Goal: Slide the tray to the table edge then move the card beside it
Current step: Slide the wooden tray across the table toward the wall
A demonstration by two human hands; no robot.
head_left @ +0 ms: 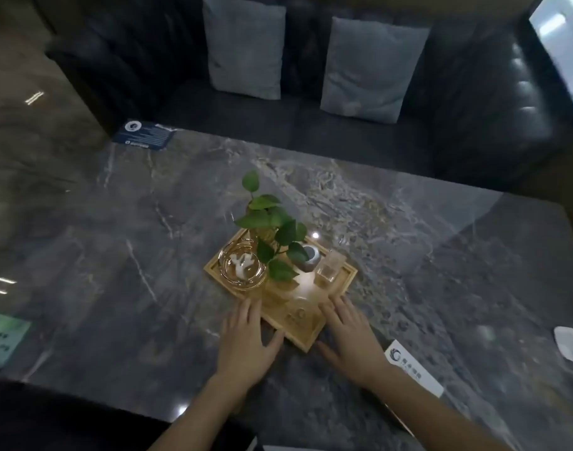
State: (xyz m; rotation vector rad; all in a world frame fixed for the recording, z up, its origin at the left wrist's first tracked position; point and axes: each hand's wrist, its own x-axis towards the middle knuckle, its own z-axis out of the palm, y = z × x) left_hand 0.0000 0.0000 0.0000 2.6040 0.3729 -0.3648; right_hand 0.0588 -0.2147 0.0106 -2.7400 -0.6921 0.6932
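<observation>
- The wooden tray [338, 284] lies near the middle of the grey marble table [115, 255], turned so that one corner points toward the person.
- The tray carries a clear glass ashtray [242, 266] with a white insert at its left, a leafy green plant [272, 229] in a glass vessel at its centre, a small grey-and-white round object [311, 255] behind the plant, and a small square glass [329, 268] at its right.
- A bright ceiling reflection covers part of the tray floor; the items near its front corner are too blurred to identify.
- The left hand [246, 340] lies flat, fingers spread, against the tray's near-left edge, the thumb touching the rim close to the front corner.
- The right hand [350, 336] lies flat, fingers spread, against the tray's near-right edge, fingertips on the rim.
- Both hands are spread flat, not clamped on anything; they stand apart, one on each side of the front corner.
- The white card [415, 369] with a round logo and printed text lies flat on the table just right of the right wrist, apart from the tray.
- A dark blue card [145, 135] lies at the far-left corner of the table.
- A green card [5, 340] lies at the near-left edge, and a white object [571, 343] sits at the right edge, partly out of frame.
- Beyond the table stands a dark sofa [493, 109] with two grey cushions [373, 66].
</observation>
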